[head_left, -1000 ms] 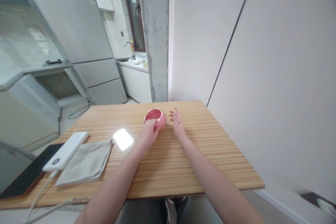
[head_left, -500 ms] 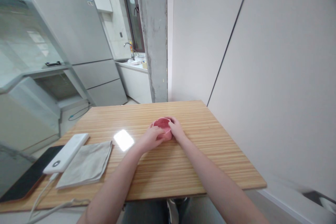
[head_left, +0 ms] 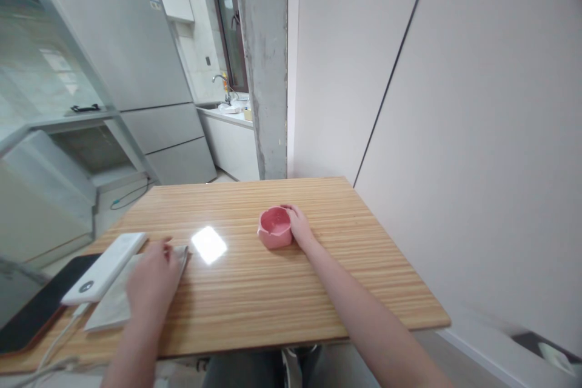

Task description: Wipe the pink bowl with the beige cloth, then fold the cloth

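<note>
The bowl (head_left: 275, 230) stands upright on the counter (head_left: 254, 303), right hand (head_left: 299, 226) at its right side, fingers curved round it; a light, level hold suits its rim. The left hand (head_left: 153, 276), half curled, blurs over the cloth (head_left: 109, 306); whether it grips, I cannot tell.

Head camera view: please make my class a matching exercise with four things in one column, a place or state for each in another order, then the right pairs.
Things
1. pink bowl
2. right hand
3. left hand
4. white device

Places and states
A. hides part of the grey cloth
B. has a cable at its near end
C. at the pink bowl's right side
D. upright on the table

Pairs: 1-D, 2-C, 3-A, 4-B
</note>
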A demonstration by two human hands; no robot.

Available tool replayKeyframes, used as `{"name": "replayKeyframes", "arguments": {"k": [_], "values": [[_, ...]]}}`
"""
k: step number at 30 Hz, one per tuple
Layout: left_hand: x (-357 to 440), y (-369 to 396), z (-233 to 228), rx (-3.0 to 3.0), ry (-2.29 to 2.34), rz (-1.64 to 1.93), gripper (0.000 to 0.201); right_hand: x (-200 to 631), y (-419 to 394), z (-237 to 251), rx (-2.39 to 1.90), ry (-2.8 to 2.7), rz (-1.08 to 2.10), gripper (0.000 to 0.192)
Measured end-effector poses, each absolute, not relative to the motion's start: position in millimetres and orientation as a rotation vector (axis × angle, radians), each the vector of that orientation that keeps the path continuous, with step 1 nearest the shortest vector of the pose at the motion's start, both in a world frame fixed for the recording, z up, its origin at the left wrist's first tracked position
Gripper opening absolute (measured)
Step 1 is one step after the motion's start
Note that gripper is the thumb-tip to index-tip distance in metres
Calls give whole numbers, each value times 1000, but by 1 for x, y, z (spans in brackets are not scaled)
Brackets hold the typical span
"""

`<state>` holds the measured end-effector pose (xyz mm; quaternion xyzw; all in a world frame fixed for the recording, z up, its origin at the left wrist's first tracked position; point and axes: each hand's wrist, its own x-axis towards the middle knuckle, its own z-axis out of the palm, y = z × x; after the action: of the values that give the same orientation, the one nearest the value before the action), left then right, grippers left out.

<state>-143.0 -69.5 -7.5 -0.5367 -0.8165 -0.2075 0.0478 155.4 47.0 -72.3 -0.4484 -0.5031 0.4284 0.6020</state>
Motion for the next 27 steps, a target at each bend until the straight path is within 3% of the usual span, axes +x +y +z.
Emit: {"name": "replayKeyframes", "arguments": {"k": [3, 5, 11, 18, 23, 27], "values": [[-193, -86, -22, -1561, -2449, -222, 45, 153, 45, -70, -1028, -1094, 988, 39], [-203, -91, -30, -1612, -2416, -150, 45, 153, 44, -69, -1021, -1071, 987, 45], [-171, -87, -39, -2303, -2105, -544, 38, 153, 44, -71, -993, -1121, 1001, 49], [-148, -88, -25, -1937, -2398, -376, 56, 158, 39, -61, -1069, -1175, 782, 48], [-110, -76, -7, -2362, -2457, -373, 32, 167, 21, -37, -1037, -1385, 464, 37], [-62, -60, 21, -2990, -2041, -709, 25, 165, 3, -17, -906, -1537, 571, 43]]}}
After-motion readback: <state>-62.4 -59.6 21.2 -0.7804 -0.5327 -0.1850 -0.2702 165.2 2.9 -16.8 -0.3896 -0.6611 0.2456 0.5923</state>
